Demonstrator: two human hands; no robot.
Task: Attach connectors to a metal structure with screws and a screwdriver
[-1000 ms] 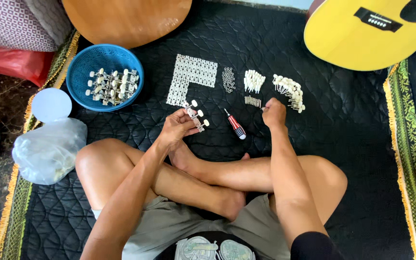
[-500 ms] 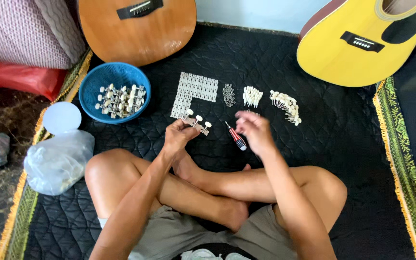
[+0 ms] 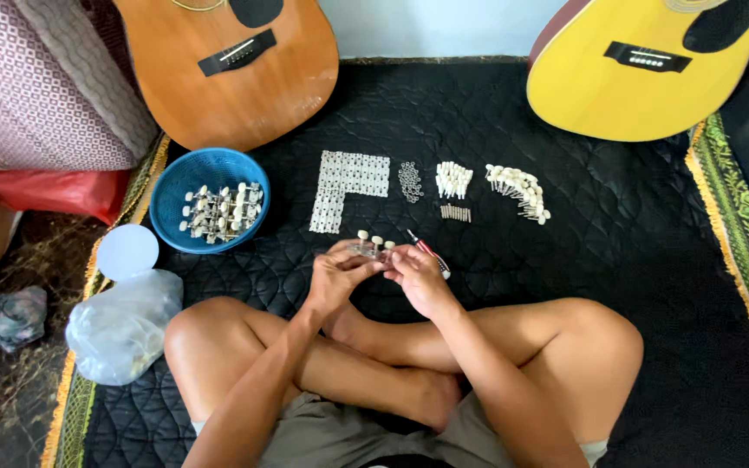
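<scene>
Both hands meet over the black mat: left hand (image 3: 333, 276) and right hand (image 3: 418, 277), fingers pinched shut on a tuner strip (image 3: 372, 247) with three white knobs. Likely light, rigid metal; small pegs fiddly, best held by the plate edges. Screwdriver (image 3: 427, 252) beside it.

— What can't you make out?
— The tuner strip (image 3: 371, 247) is half hidden by the left hand (image 3: 336, 277) and right hand (image 3: 420, 279); how it is gripped is unclear.
— And the edges?
— Both the brown guitar (image 3: 236, 69) and the yellow guitar (image 3: 643, 74) are cut off at the top. The small metal parts (image 3: 410, 181) at center are too tiny to identify.
</scene>
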